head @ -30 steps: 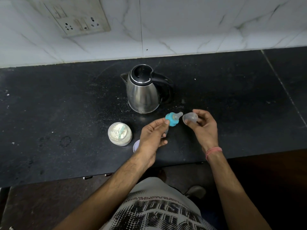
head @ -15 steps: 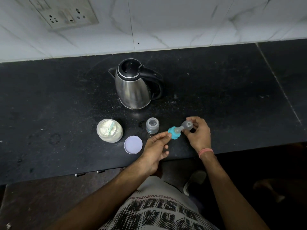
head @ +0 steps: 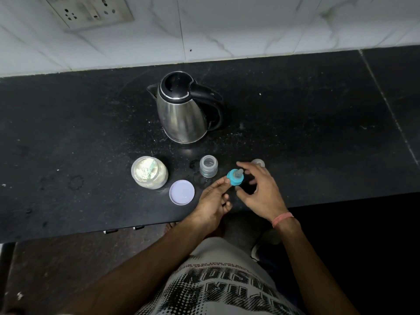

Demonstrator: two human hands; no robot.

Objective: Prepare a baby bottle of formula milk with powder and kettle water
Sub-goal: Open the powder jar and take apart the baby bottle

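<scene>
**Teat Assembly Held Off; Bottle Open for Filling**

The left hand [head: 212, 198] pinches the blue teat ring [head: 235, 177], teat tip angled up and away. The right hand [head: 261, 192] hovers just beside it, fingers relaxed, grasping nothing. The bottle [head: 208, 166] stands upright on the counter [head: 318, 133], long axis vertical, mouth up, just beyond the left hand, which is nearer. The powder jar [head: 150, 172] stands further left; the kettle [head: 185, 110] stands behind.

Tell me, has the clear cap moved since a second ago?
Yes. The clear cap left the right hand and now lies on the counter, right of the open bottle, in front of the kettle.
</scene>
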